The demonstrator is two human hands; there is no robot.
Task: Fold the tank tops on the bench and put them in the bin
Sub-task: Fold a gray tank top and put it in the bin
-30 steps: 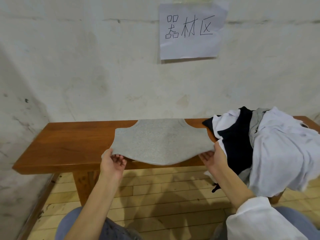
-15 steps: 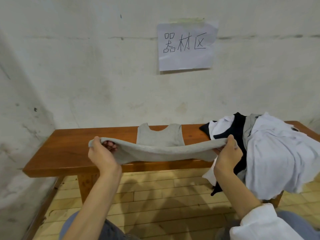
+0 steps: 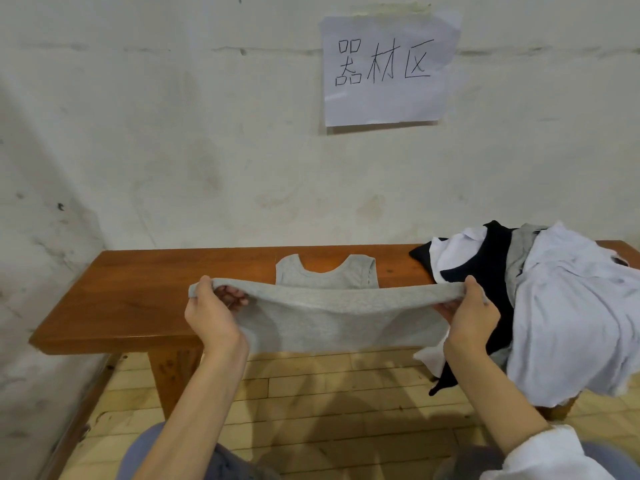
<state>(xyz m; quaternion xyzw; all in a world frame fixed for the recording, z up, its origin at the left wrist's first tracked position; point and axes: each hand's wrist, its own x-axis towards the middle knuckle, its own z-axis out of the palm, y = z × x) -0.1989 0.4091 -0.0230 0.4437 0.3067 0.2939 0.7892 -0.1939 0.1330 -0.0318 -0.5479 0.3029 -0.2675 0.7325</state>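
Two hands hold a grey tank top (image 3: 332,320) taut above the wooden bench (image 3: 138,289).
Left hand (image 3: 211,313) and right hand (image 3: 471,317) each grip one end of the raised fold, fingers curled round the cloth; its strap end lies flat on the bench, beside a heap of garments (image 3: 571,306).

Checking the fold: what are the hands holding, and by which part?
The grey tank top. The left hand grips one end of its raised hem edge, the right hand the other end; its straps lie on the bench.
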